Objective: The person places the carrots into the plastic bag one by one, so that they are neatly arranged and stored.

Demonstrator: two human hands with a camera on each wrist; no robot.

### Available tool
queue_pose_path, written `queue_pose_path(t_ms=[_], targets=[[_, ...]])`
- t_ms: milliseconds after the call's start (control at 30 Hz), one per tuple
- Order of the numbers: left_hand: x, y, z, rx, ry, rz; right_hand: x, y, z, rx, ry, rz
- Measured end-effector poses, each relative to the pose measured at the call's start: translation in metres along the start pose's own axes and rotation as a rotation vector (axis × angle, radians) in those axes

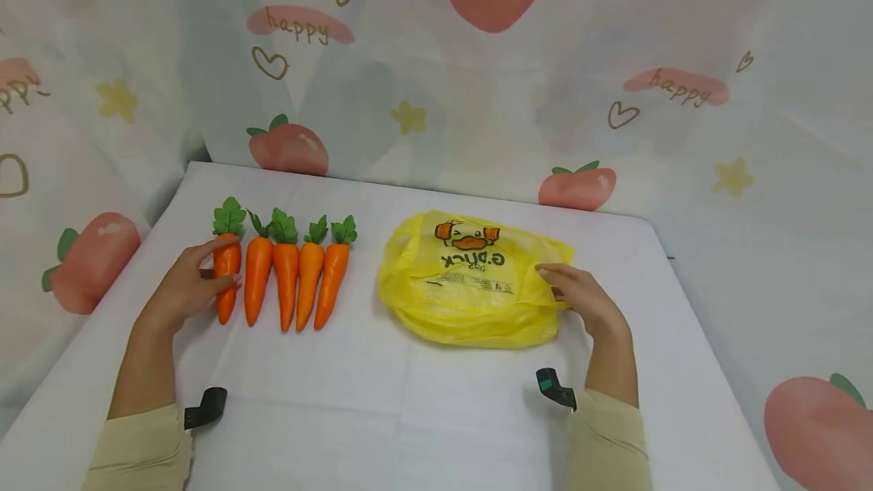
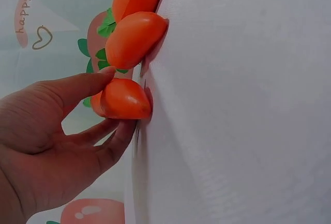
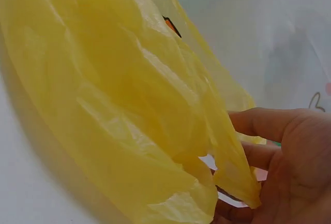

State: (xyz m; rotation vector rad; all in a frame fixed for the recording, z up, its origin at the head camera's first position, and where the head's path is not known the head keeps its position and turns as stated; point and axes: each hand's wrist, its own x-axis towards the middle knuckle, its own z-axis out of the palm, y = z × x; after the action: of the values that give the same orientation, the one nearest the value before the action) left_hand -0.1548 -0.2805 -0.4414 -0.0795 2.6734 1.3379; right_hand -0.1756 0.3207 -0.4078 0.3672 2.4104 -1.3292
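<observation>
On the left side of the table, five-finger grip aside, my left hand (image 1: pixel 186 285) pinches the leftmost orange carrot (image 1: pixel 227 260), which has a green leafy top. In the left wrist view the thumb (image 2: pixel 88 85) lies on one side of this carrot (image 2: pixel 125 99) and the fingers on the other, its tip close to the table. Over to the right lies a crumpled yellow plastic bag (image 1: pixel 470 286) with a duck print. My right hand (image 1: pixel 585 295) holds its right edge; the right wrist view shows fingers around the thin yellow film (image 3: pixel 235 175), some fingertips hidden behind it.
Several more carrots (image 1: pixel 286 286) lie in a row beside the held one, leaves toward the back. A white cloth covers the table (image 1: pixel 382 415). A printed curtain (image 1: pixel 477 112) hangs behind and along the sides. Dark wrist cameras (image 1: pixel 206 408) stick out from both sleeves.
</observation>
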Motion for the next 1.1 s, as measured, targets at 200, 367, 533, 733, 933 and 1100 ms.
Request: queue_pose_path(t_ms=[200, 367, 533, 733, 933, 1100], targets=[[-0.003, 0.010, 0.001, 0.007, 0.047, -0.035, 0.002, 0.005, 0.004, -0.018, 0.036, 0.004], [-0.005, 0.029, 0.004, 0.007, 0.074, 0.026, -0.001, 0.003, 0.002, -0.029, 0.019, -0.002], [-0.013, 0.047, 0.011, -0.026, 0.075, 0.033, -0.002, 0.002, 0.003, -0.030, -0.014, -0.014], [-0.020, 0.064, 0.023, -0.051, 0.079, 0.062, -0.003, 0.005, 0.002, -0.065, -0.045, -0.029], [-0.029, 0.082, 0.035, -0.082, 0.092, 0.133, 0.002, 0.003, 0.007, -0.059, -0.063, -0.095], [-0.035, 0.100, 0.046, -0.128, 0.090, 0.187, 0.007, 0.000, 0.011, -0.061, -0.068, -0.125]])
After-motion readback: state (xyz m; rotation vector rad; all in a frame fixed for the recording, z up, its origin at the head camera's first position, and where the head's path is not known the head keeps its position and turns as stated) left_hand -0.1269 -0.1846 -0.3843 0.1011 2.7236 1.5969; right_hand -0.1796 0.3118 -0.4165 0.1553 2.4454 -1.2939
